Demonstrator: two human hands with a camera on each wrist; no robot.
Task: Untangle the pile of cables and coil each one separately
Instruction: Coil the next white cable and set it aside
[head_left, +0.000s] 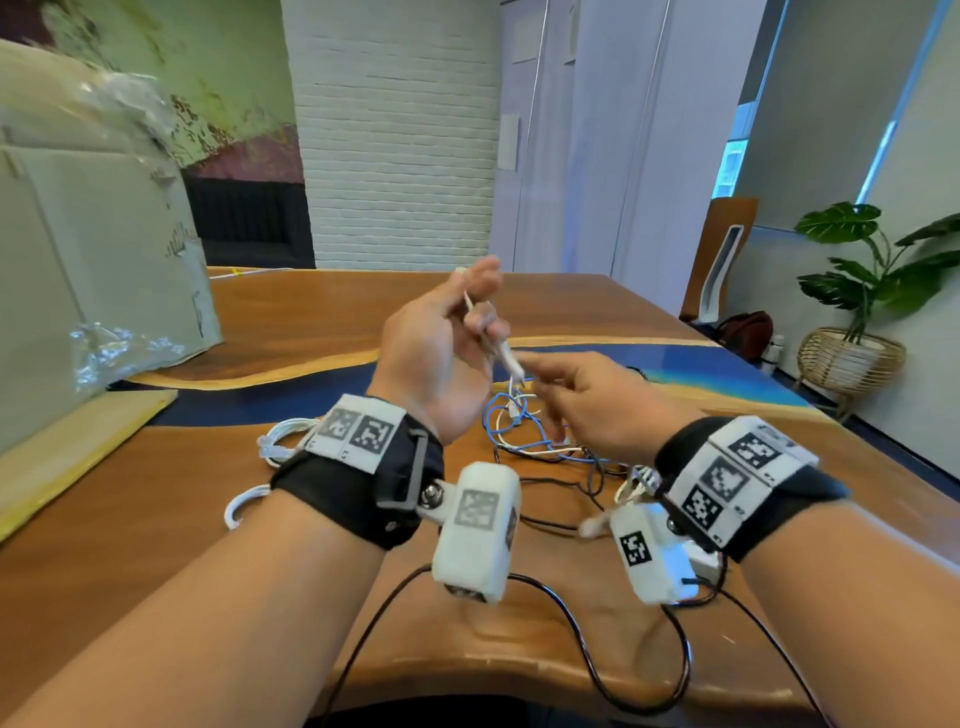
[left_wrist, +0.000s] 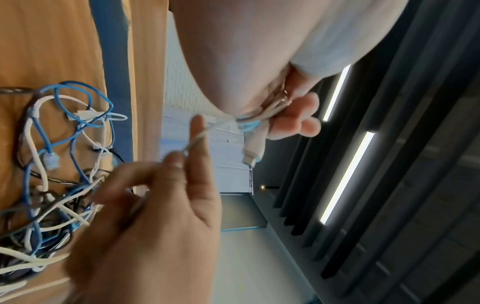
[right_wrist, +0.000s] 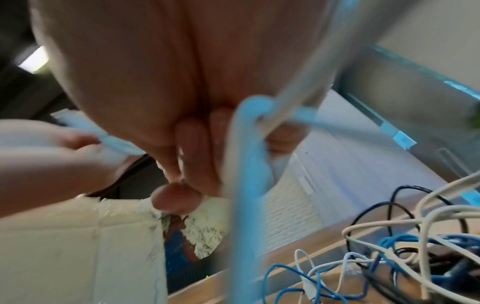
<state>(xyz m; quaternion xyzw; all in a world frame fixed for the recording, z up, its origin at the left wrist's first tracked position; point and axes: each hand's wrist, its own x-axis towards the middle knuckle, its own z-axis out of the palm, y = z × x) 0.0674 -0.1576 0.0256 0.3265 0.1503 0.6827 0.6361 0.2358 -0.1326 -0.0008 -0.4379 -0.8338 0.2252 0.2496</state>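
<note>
My left hand (head_left: 467, 322) is raised above the table, its fingers curled round a white cable (head_left: 503, 356) whose plug end (left_wrist: 253, 149) sticks out below the fingers (left_wrist: 296, 120). My right hand (head_left: 550, 382) is just right of it; its thumb and forefinger (left_wrist: 193, 139) pinch a thin white strand running across to the left hand. Below both hands a tangled pile of blue, white and black cables (head_left: 524, 436) lies on the wood. In the right wrist view a blurred blue cable (right_wrist: 249, 164) and a white one cross in front of my curled fingers (right_wrist: 193, 158).
A large cardboard box (head_left: 93, 234) wrapped in plastic stands at the left on the wooden table (head_left: 311, 322). White cable loops (head_left: 278, 441) lie by my left wrist. A black lead (head_left: 587, 670) curls near the front edge. A potted plant (head_left: 872, 280) stands at the far right.
</note>
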